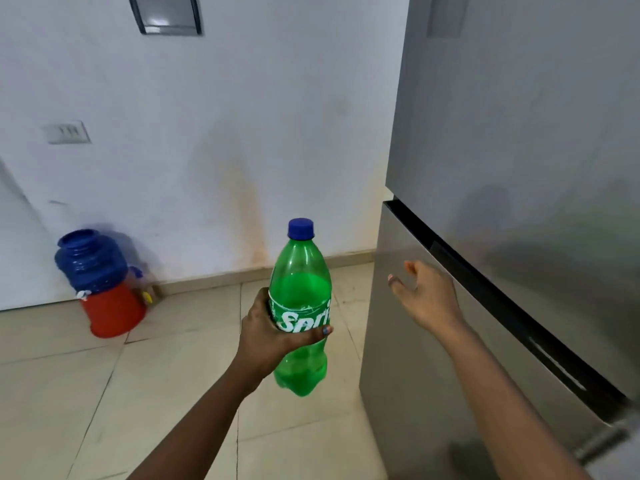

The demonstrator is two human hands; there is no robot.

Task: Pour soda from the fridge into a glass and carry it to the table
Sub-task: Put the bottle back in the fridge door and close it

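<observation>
Far off to the left of the left hand point(268, 336), 1 blue jug point(90, 261) sits stacked on 1 red bucket point(112, 311) on the tiled floor point(69, 393) by the wall. That left hand is wrapped around the label of 1 green Sprite bottle point(300, 306), held upright, its blue cap point(301, 227) on and green-looking soda filling it to just below the shoulder. To its right, the right hand point(424, 296) is spread open and empty, at the grey fridge point(519, 168), whose 2 doors look closed.

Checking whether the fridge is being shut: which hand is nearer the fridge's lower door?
Right. The right hand is open, right at the fridge's lower door; the left hand is off to its left, its grip around the Sprite bottle.
</observation>
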